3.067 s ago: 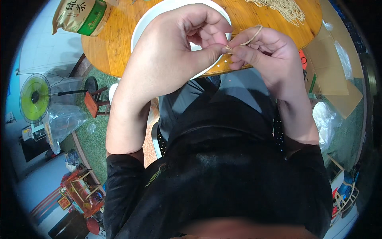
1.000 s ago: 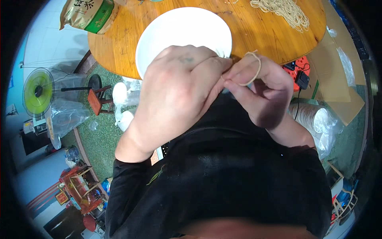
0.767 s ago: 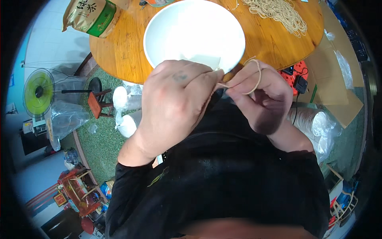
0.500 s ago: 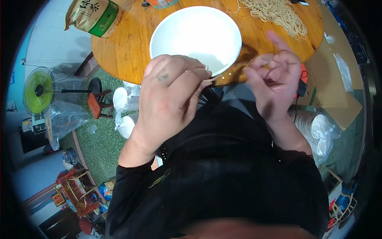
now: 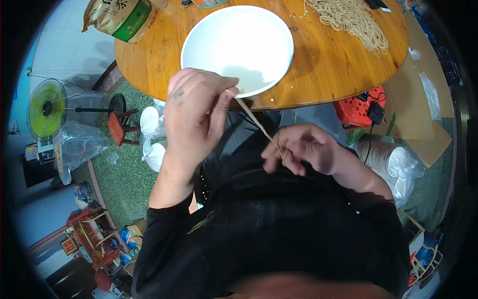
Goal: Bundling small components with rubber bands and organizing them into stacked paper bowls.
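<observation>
Two hands share one tan band [image 5: 256,122], drawn out into a taut, slanting line just below the near edge of the round wooden table [image 5: 323,74]. The left hand [image 5: 196,119] pinches the band's upper end between thumb and forefinger, close under the rim of the empty white bowl [image 5: 236,47]. The right hand [image 5: 303,149] is curled shut on the lower end, low against the black shirt. The step in hand looks like a stretch of the band; any further pull would call for a firm pinch at both ends so it does not snap loose.

At far left a tan and green pouch [image 5: 119,17] lies tilted on the table's back edge; its print is too small to tell. To the right of the bowl lies a heap of pale noodles [image 5: 348,20], then a red crate [image 5: 356,107] under the table, flat brown cardboard [image 5: 413,99], and a plastic-wrapped stack of cups [image 5: 386,159]
</observation>
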### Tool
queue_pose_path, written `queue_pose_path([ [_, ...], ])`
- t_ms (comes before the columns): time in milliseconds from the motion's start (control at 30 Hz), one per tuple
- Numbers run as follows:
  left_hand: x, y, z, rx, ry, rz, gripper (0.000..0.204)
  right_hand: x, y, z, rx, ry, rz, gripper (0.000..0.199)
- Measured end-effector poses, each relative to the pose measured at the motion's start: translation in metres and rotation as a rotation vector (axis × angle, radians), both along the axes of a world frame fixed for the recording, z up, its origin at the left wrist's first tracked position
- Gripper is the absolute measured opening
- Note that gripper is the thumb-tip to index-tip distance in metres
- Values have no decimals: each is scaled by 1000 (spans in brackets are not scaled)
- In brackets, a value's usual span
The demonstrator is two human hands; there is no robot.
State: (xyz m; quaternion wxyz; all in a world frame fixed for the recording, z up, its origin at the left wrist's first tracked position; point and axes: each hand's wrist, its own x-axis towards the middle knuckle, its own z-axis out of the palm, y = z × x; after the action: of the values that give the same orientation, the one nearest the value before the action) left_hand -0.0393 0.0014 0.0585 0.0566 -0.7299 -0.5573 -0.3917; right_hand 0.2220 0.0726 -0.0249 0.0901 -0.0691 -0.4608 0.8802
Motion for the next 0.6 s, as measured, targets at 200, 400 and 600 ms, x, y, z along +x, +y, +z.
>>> queue_pose_path([
  [200,-45,-2,10,11,198,87,17,39,37,51,321,-288,2,15],
  [400,-96,12,30,-17,333,154,18,55,68,68,540,-389,-87,9],
  [600,-131,32,24,36,304,397,32,18,70,64,823,79,13,10],
])
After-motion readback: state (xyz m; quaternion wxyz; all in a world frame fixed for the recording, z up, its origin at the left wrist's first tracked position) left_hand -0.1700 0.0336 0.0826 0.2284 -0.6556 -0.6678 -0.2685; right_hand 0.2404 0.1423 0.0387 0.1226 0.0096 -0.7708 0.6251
